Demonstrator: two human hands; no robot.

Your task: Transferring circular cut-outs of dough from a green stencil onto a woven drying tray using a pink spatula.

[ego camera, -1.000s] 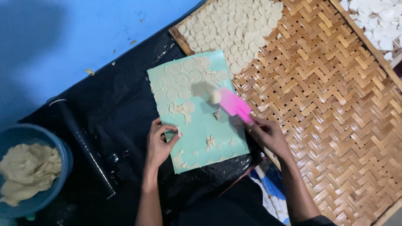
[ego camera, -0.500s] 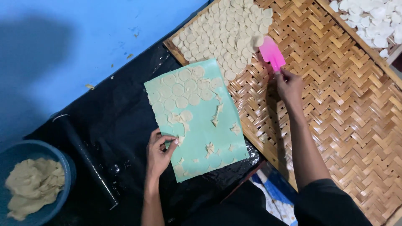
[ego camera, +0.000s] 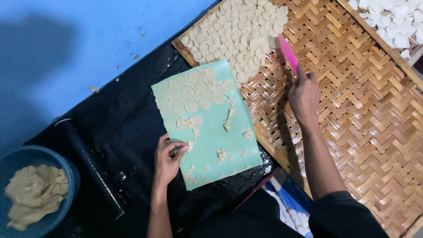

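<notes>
Left hand: the left hand (ego camera: 167, 159) lay nearest the person, fingers curled down onto the lower left edge of the green sheet (ego camera: 207, 128), pinning it, thumb and forefinger close at a scrap of dough there.
Green sheet: it lay flat on the black plastic (ego camera: 123, 114), one corner lapping onto the woven tray's edge; round dough discs (ego camera: 189, 92) sat in rows on its far half, torn dough scraps (ego camera: 227, 119) were scattered across the middle and near half.
Black roller: a dark rolling pin (ego camera: 90, 161) lay on the plastic to the left of that hand, well apart from it.
Blue bowl: off at the near left, the bowl (ego camera: 68, 169) held a lump of tan dough (ego camera: 33, 194).
Right hand: the right hand (ego camera: 304, 90) was out over the woven tray (ego camera: 361, 101), closed around the handle of a pink scraper (ego camera: 288, 53).
Pink scraper: blade pointing away, its tip right beside the edge of the laid-out rounds; whether it touched them, I couldn't tell.
Tray rounds: a dense patch of pale dough rounds (ego camera: 242, 31) covered the tray's far left corner.
Far corner: white pieces (ego camera: 392, 22) were heaped on a second tray at the top right.
</notes>
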